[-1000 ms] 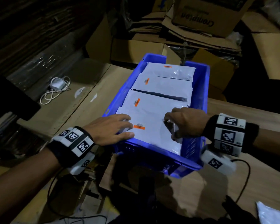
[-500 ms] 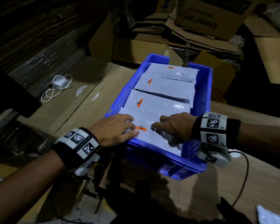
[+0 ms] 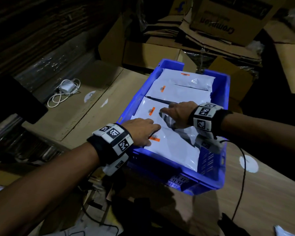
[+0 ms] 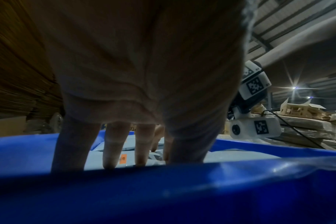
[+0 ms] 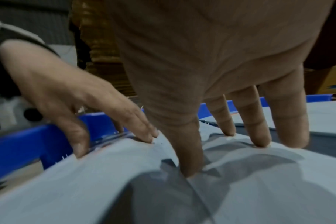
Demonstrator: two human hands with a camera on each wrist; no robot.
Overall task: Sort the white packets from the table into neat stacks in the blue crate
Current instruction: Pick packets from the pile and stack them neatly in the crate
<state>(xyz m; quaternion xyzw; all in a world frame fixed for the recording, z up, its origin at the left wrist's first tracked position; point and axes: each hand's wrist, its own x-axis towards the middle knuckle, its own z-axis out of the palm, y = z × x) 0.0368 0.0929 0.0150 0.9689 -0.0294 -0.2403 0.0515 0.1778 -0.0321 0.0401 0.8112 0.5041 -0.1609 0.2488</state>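
Note:
A blue crate (image 3: pixel 211 181) on the table holds white packets in several overlapping stacks, each with an orange label. My left hand (image 3: pixel 148 133) lies flat on the nearest packet (image 3: pixel 174 147), fingertips beside its orange label (image 3: pixel 154 137). My right hand (image 3: pixel 170 113) presses straight, spread fingers onto the same packet's crumpled far part. In the right wrist view the fingertips (image 5: pixel 190 169) dent the white packet (image 5: pixel 77 186), with the left hand (image 5: pixel 86 106) at the crate wall (image 5: pixel 19 141). The left wrist view shows my left hand (image 4: pixel 140 106) reaching over the crate rim (image 4: pixel 163 189) onto the packet (image 4: pixel 240 156).
A white charger with coiled cable (image 3: pixel 65 91) lies on cardboard left of the crate. Cardboard boxes (image 3: pixel 228 23) pile up behind it. A black cable (image 3: pixel 242 176) trails over the table at right. Another white packet (image 3: pixel 288 231) peeks in at the bottom right corner.
My right hand left the packet's near right edge, slid left and farther across the packet, and its curled fingers straightened. The left hand stayed pressed by the orange label.

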